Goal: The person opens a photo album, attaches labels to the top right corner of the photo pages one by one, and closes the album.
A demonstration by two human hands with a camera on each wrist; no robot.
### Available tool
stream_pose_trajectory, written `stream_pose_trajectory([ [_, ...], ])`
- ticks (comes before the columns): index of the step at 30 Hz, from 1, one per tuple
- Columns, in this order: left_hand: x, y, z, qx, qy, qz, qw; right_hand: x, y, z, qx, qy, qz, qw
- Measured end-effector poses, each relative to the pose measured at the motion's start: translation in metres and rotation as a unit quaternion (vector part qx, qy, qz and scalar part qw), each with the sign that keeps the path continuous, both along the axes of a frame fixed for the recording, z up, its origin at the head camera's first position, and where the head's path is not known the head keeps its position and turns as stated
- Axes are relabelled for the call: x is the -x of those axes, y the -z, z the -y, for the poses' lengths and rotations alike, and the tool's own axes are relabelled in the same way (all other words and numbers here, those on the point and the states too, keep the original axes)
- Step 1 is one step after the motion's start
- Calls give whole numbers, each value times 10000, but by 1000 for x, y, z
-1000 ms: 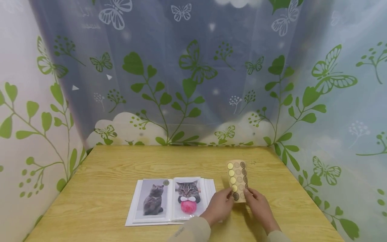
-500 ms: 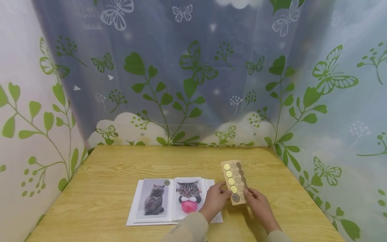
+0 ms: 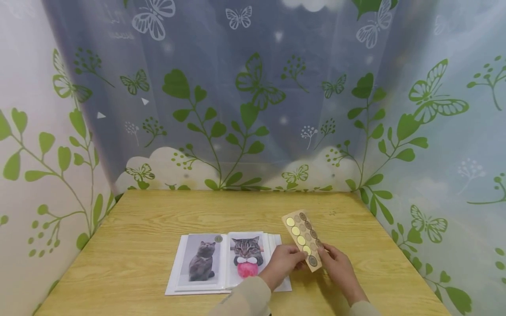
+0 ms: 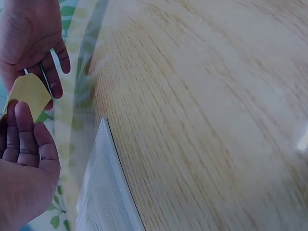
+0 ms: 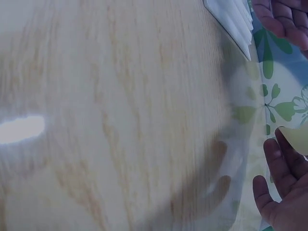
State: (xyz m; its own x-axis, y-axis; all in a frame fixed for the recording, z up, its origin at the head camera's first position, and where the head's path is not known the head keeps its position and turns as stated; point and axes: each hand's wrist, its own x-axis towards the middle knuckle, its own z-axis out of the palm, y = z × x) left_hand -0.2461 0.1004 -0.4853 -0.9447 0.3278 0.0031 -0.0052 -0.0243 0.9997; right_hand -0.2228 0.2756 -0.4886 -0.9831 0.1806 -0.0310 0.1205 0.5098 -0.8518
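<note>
My right hand (image 3: 339, 268) pinches a tan sticker sheet (image 3: 302, 232) by its lower right edge above the table. Rows of round stickers cover it: gold on the left, tan in the middle, dark brown on the right, and a dark grey one at the bottom left. At the sheet's lower left edge, my left hand (image 3: 282, 264) has its thumb on the front and its fingers behind. In the left wrist view, the fingers of the left hand (image 4: 29, 163) lie against the back of the sheet (image 4: 30, 98). The right wrist view shows only a corner of the sheet (image 5: 298, 137).
An open photo album (image 3: 174, 285) lies left of the hands, with a cat picture on each page. A round sticker (image 3: 218, 238) sits at the left picture's top right corner. The wooden table (image 3: 118, 245) is enclosed by curtains (image 3: 221, 114) patterned with leaves and butterflies.
The sticker sheet has turned, its top tipping to the left. My left hand first shifted left, then its fingers slid down to the lower edge. The right hand has hardly moved.
</note>
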Motion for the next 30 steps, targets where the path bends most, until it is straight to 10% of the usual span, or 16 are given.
stream_pose_trajectory([
  [9,0,-2,3,74,-184,-1,9998,-2,-4,3,-622,29,-101,9980],
  [17,6,2,6,155,-513,-193,9984,-7,-7,11,-1361,95,-1040,9852],
  [30,8,-1,6,136,-869,-310,9956,-9,-6,42,-2707,279,-3151,9092],
])
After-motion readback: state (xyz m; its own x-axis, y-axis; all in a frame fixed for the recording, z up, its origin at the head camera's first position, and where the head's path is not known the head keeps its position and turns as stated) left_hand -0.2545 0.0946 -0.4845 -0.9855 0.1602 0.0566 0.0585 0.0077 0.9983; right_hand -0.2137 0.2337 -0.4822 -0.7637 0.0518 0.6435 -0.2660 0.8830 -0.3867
